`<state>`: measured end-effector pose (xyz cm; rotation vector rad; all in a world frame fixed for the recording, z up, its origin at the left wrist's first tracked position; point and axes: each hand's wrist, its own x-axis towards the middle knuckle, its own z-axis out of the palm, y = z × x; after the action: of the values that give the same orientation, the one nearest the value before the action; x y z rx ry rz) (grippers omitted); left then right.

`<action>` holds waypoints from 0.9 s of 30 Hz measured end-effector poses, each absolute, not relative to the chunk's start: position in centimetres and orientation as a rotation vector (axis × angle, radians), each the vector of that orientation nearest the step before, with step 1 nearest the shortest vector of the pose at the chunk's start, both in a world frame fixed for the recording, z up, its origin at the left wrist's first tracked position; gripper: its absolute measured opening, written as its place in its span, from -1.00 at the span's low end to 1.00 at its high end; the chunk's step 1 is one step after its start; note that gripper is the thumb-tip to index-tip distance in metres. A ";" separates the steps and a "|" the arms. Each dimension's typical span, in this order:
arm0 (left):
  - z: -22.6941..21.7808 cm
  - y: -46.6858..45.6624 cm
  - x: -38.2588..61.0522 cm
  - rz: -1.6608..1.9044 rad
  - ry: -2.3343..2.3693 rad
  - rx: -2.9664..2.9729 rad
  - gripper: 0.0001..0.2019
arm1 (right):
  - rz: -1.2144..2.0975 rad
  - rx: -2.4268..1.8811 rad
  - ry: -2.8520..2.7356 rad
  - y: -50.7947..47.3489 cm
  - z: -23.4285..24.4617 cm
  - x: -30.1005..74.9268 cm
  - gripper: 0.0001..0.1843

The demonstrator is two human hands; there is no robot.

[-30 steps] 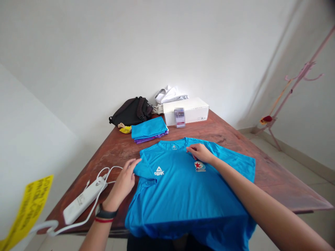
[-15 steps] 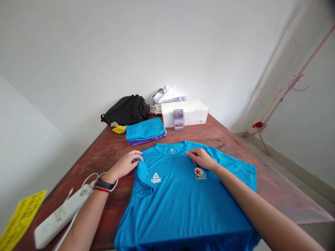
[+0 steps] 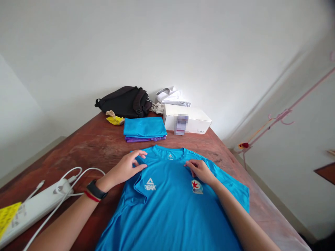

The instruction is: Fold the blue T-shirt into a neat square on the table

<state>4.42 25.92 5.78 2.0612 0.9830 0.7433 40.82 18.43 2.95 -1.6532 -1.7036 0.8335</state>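
Blue PEAK T-shirt (image 3: 167, 212) | one, flat on wooden table (image 3: 75, 157) | left hand (image 3: 123, 167), right hand (image 3: 200, 171): apart, both on shirt, grip unclear | one folded blue-and-purple stack (image 3: 144, 129) just beyond

A bright blue short-sleeved PEAK T-shirt (image 3: 170, 212) lies flat on a scuffed reddish-brown wooden table (image 3: 78, 150), one side folded inward. The left hand (image 3: 123, 169), with a black wristband (image 3: 96, 189), rests on that fold just below the collar. The right hand (image 3: 200, 171) touches the chest just beside a round red-starred badge (image 3: 197, 186) (fingers slightly curled). Beyond the collar sits a folded stack of blue and purple cloth (image 3: 144, 129), beside a white cardboard box (image 3: 190, 120).
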 end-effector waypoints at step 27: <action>4.5 23.9 6.6 0.851 0.777 2.085 -0.64 | 0.793 -1.648 -1.797 18.5 2.9 40.5 -0.50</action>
<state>6.64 23.90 4.45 2.0847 0.7771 0.8506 40.47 18.51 2.88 -1.6477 -1.7971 0.7933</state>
